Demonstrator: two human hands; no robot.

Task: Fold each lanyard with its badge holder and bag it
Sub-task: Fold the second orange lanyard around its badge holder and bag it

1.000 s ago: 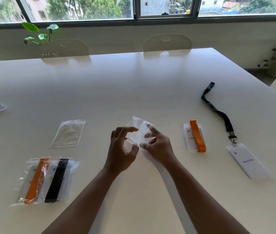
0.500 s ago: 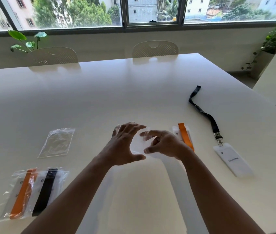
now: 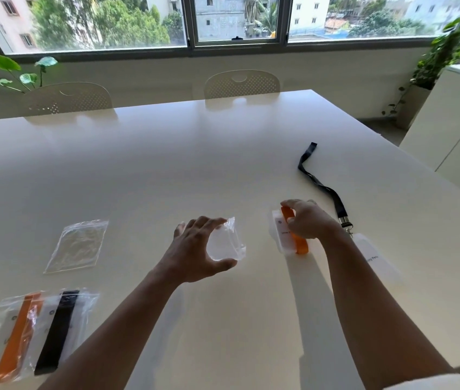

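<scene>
Nearest to me, at the table's (image 3: 223,153) left front edge, two filled bags (image 3: 34,333) lie side by side, one with an orange strap inside and one with a black strap; I judge these two sets finished. Beyond them, a spare empty bag (image 3: 78,245) lies flat on the table. At centre, my left hand (image 3: 195,249) grips the clear bag (image 3: 227,243) between thumb and fingers, lifted off the surface with its mouth seemingly turned toward my right side; I cannot tell how far the mouth is open. To the right, my right hand (image 3: 306,219) closes down over the folded orange strap and its card holder (image 3: 290,237), which rest on the table; the fingers curl around the bundle, though I cannot confirm it is lifted yet. Procedure for this step: pinch the strap and holder together across the fold so the strap does not spring loose, keep the bundle flat, and lead with its narrow end. Hold the bag mouth wide with the left thumb and fingers and slide the bundle fully in before releasing. Farther right, the black strap (image 3: 321,184) stretches unfolded across the table with its card holder (image 3: 375,257) attached, partly behind my right forearm; it awaits folding.
</scene>
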